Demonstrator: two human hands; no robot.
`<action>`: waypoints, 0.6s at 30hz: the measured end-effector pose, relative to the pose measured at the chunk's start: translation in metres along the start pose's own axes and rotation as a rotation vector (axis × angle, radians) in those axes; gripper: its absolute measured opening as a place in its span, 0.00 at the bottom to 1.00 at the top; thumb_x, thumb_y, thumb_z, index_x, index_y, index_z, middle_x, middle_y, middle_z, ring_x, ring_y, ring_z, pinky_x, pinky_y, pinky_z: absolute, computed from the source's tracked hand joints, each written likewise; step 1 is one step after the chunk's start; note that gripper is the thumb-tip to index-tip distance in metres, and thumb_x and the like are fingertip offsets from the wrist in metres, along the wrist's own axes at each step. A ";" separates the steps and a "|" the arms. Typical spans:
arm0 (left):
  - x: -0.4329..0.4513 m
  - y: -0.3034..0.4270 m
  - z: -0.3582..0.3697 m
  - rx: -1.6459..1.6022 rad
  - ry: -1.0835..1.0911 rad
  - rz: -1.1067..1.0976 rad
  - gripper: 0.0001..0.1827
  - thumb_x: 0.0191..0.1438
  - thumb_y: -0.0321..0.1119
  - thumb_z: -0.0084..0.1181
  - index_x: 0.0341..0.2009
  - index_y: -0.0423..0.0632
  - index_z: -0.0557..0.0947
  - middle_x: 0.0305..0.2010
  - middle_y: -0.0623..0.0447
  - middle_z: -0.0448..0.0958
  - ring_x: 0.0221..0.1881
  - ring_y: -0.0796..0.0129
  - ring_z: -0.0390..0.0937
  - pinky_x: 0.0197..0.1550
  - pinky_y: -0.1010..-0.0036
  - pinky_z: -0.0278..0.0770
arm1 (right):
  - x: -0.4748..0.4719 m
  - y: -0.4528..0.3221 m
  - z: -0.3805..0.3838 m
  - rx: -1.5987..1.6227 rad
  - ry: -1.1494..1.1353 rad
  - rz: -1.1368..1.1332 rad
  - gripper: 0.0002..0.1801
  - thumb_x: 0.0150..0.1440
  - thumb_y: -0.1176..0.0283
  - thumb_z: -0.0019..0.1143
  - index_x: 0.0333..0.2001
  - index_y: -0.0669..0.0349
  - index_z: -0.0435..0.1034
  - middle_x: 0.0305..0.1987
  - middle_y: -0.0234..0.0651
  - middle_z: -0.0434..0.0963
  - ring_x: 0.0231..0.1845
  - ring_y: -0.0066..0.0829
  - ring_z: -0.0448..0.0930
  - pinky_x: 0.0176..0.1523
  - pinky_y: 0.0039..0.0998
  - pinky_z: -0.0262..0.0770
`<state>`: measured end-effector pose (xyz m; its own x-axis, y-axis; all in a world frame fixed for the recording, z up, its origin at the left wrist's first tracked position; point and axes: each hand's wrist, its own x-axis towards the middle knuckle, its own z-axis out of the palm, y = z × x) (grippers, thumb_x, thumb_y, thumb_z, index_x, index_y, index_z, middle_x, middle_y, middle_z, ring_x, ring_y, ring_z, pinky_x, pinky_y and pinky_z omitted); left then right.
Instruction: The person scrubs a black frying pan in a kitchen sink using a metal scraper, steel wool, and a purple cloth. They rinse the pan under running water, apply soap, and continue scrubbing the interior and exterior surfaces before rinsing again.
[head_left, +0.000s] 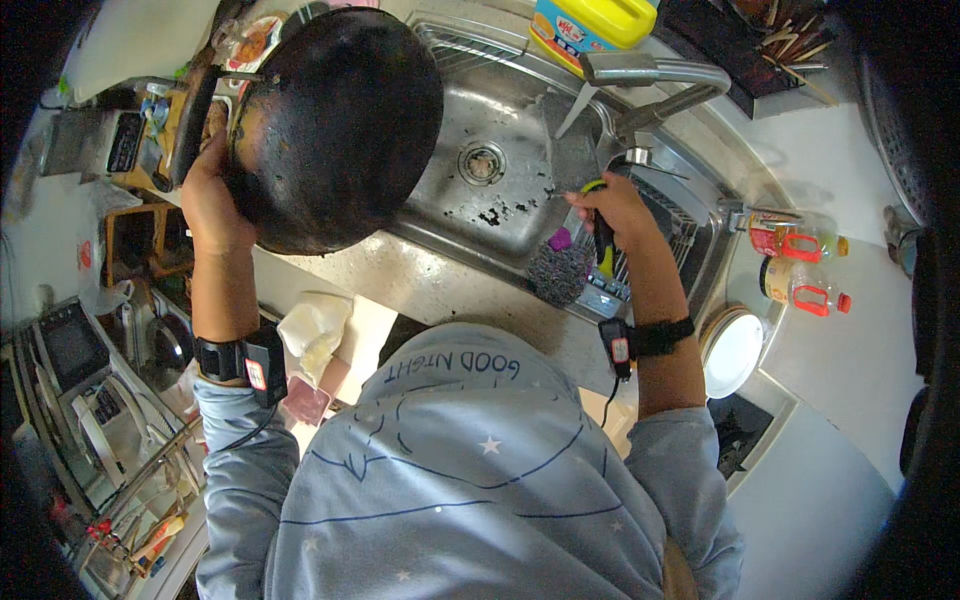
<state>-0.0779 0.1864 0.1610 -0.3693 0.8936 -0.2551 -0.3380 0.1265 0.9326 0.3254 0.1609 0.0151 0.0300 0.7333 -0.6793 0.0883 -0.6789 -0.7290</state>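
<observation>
A dark wok (337, 127), its outer bottom towards the camera, is raised over the left end of the stainless steel sink (457, 180). My left hand (214, 199) grips it at the rim beside its black handle. Over the right side of the basin, my right hand (619, 210) is closed around a black and green handle (600, 240); what is at that tool's end is not clear. A grey scouring brush (559, 274) with a purple part lies just below that hand. Water runs from the faucet (645, 71). Dark scraps (491, 217) lie near the drain (481, 163).
A yellow and blue detergent jug (589, 26) stands behind the sink. A dish rack (675, 217) is at the right, with bottles (802, 244) and stacked white plates (733, 356) beyond. Chopsticks (787, 41) stand at the back right. A plate of food (255, 45) sits behind the wok.
</observation>
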 end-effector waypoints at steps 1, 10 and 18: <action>0.000 0.001 -0.001 0.006 0.041 -0.047 0.22 0.63 0.32 0.38 0.60 0.41 0.67 0.56 0.46 0.72 0.56 0.57 0.71 0.60 0.63 0.67 | -0.004 0.003 -0.002 0.020 0.032 0.050 0.18 0.48 0.76 0.66 0.41 0.71 0.67 0.19 0.33 0.73 0.15 0.23 0.71 0.17 0.25 0.66; 0.002 -0.002 -0.004 0.008 0.085 -0.044 0.20 0.63 0.33 0.41 0.58 0.43 0.69 0.54 0.47 0.74 0.53 0.57 0.73 0.58 0.63 0.69 | 0.019 -0.006 0.002 0.230 -0.071 0.020 0.18 0.57 0.60 0.59 0.35 0.59 0.60 0.23 0.30 0.70 0.16 0.16 0.66 0.17 0.21 0.65; 0.006 -0.005 -0.011 -0.025 0.082 0.019 0.17 0.59 0.32 0.47 0.50 0.38 0.77 0.47 0.48 0.78 0.46 0.60 0.77 0.53 0.67 0.71 | 0.027 -0.016 -0.011 0.343 -0.092 -0.013 0.14 0.58 0.62 0.58 0.34 0.57 0.63 0.20 0.29 0.68 0.14 0.20 0.66 0.16 0.25 0.64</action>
<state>-0.0876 0.1861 0.1517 -0.4454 0.8573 -0.2582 -0.3509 0.0981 0.9313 0.3360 0.1914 0.0093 -0.0604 0.7463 -0.6629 -0.2521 -0.6539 -0.7133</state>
